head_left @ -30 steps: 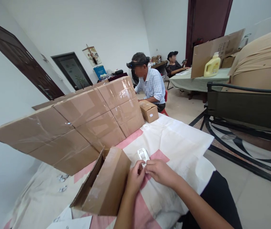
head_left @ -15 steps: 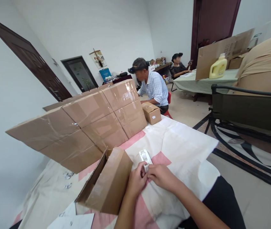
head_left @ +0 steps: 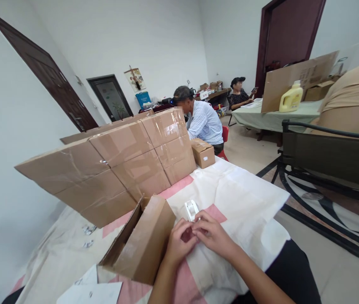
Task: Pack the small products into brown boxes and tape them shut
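Note:
My left hand (head_left: 179, 241) and my right hand (head_left: 212, 234) meet over the cloth, their fingertips bent and pinched together. Whatever lies between the fingertips is too small or hidden to make out. Just beyond them rests a small white plastic object (head_left: 191, 208) with a rounded far end and a hollow-looking middle; its near end is partly covered by my fingers. To the left of my left hand stands an open cardboard box (head_left: 147, 240), its opening tilted up and to the left.
A taped cardboard panel (head_left: 131, 160) stands along the table's far side, with a small closed carton (head_left: 203, 154) at its right end. Papers (head_left: 90, 293) and foil-like scraps (head_left: 88, 230) lie at left. A person (head_left: 203, 120) sits beyond the panel.
My fingers have drawn back slightly from the white object and changed their pinch, with the right fingers lifted higher. The view has shifted slightly.

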Motion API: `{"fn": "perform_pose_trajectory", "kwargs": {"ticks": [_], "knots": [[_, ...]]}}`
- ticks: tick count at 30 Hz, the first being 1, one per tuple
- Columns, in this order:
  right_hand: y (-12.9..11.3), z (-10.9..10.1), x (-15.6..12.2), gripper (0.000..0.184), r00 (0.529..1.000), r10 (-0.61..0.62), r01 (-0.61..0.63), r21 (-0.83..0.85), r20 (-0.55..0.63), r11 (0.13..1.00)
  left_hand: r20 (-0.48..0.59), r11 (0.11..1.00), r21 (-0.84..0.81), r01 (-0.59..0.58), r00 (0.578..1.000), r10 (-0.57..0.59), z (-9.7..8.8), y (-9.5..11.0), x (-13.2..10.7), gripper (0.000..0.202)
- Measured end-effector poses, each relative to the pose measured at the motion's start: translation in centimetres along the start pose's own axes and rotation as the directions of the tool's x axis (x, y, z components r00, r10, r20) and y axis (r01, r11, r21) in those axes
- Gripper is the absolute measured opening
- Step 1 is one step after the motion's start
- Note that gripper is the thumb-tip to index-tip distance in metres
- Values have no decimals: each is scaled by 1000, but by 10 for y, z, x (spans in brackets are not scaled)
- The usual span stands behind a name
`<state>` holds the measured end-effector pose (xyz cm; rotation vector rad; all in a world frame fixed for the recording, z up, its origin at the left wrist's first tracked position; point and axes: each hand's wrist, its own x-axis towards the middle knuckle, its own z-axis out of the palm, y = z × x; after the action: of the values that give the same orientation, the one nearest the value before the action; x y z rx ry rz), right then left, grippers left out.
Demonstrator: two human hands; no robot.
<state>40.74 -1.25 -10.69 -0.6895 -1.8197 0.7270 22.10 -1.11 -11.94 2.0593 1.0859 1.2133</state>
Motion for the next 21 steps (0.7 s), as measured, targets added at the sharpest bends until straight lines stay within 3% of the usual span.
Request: {"fn": "perform_pose_trajectory", "kwargs": {"ticks": [6,12,21], "knots": [[-1,-7,1,7,999,49,-50,36,17,998,-20,998,-17,-59,998,58,-1,7,3,25],[-4,-8,3,13,1000,5,-6,37,17,999,-74,997,-1,-82,994,82,-2,4,3,24],[-24,2,-3,19,996,82,-82,26,21,996,-265,997,57,-49,962,63,-3,-5,2,23]]}}
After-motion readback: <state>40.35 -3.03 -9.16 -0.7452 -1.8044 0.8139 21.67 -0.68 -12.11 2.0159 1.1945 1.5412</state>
